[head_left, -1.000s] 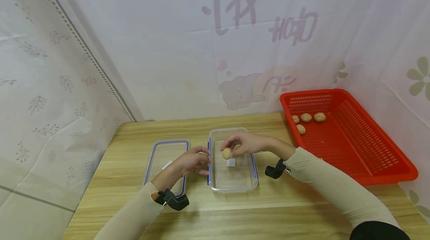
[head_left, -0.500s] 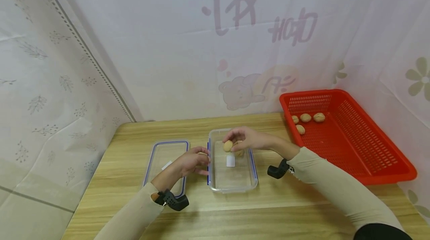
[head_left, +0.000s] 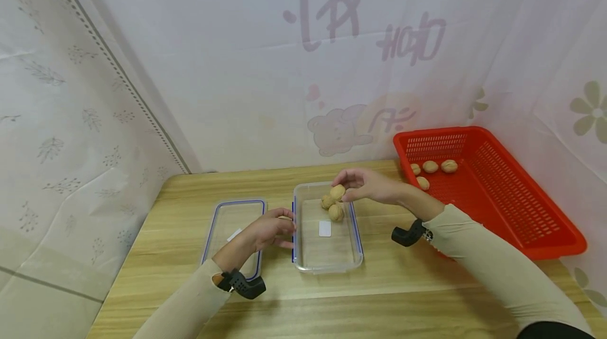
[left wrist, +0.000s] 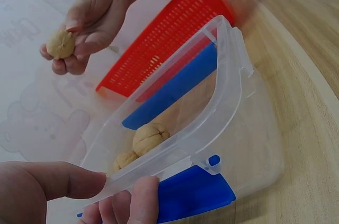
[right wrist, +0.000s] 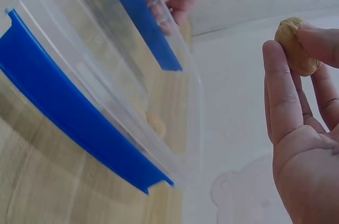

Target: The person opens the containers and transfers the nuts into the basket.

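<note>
Pale printed drapes (head_left: 227,65) back a wood-grain table (head_left: 303,307), red basket (head_left: 502,212) at right. A tan, rough-shelled walnut (head_left: 338,192) sits clamped between thumb and fingertips of the right hand (head_left: 372,186), above the clear box (head_left: 327,254) at center; the left hand's (head_left: 270,229) parted fingers touch its left side.

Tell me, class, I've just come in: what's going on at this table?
A person is handling walnuts at a wooden table. The right hand holds one walnut up near the far end of a clear container, while the left hand touches the container's left side. Two walnuts lie inside it. At least four more are in the red basket to the right. The clear lid is off, lying left of the container.
</note>
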The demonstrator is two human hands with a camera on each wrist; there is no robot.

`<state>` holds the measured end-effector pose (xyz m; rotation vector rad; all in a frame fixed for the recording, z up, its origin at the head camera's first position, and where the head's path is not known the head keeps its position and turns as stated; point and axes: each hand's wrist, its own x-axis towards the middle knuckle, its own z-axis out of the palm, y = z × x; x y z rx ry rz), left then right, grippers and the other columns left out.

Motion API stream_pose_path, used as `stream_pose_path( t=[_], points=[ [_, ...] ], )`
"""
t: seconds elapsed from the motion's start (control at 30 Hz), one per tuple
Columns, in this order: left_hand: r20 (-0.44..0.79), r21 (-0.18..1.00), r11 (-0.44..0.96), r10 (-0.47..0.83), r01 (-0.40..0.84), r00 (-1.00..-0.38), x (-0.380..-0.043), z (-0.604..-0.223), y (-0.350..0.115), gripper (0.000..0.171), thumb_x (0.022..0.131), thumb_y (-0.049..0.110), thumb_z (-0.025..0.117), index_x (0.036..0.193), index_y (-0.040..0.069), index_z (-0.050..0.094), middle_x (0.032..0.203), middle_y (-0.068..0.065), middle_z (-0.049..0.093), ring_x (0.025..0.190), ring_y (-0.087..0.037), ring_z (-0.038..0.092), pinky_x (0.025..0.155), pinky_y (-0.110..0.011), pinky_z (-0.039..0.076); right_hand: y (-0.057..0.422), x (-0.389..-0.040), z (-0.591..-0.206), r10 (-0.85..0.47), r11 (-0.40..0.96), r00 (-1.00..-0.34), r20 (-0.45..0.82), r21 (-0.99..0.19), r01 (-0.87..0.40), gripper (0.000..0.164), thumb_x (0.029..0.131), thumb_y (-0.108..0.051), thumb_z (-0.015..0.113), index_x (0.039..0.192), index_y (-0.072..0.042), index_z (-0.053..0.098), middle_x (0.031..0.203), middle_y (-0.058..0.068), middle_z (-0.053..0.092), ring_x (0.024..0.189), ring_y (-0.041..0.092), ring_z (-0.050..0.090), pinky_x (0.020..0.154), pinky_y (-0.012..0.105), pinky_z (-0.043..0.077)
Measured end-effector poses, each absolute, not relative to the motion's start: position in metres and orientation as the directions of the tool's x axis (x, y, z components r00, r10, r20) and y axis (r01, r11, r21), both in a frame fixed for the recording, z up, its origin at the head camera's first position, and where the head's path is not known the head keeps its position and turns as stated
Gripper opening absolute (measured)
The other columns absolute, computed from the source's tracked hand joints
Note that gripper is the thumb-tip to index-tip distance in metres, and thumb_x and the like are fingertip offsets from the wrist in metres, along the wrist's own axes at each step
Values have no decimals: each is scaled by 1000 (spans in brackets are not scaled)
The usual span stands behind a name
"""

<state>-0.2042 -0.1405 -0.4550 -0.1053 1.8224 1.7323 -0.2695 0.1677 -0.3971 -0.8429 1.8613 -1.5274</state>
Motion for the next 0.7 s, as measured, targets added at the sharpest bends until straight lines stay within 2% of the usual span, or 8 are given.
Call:
stream_pose_path(
  t=[0.43, 0.7],
  points=[
    [-476, 878, 134, 353, -460, -806, -205, -457, -141, 39, 90, -2, 55, 127, -7, 42, 93, -7, 53, 84, -16, 54, 78, -41, 65, 210, -274, -383, -711, 149, -700, -62, -987, -64, 36, 94, -2, 69, 125, 4, 54, 120, 12, 61, 110, 22, 63, 98, 37, 58],
    [-475, 878, 133, 359, -460, -803, -205, -457, -141, 39, 91, -2, 56, 127, -6, 42, 93, -7, 53, 84, -17, 53, 77, -39, 65, 238, -276, -377, -654, 112, -756, -20, -991, -70, 31, 92, 5, 69, 121, 0, 58, 113, 9, 65, 103, 19, 65, 92, 28, 59]
  ],
)
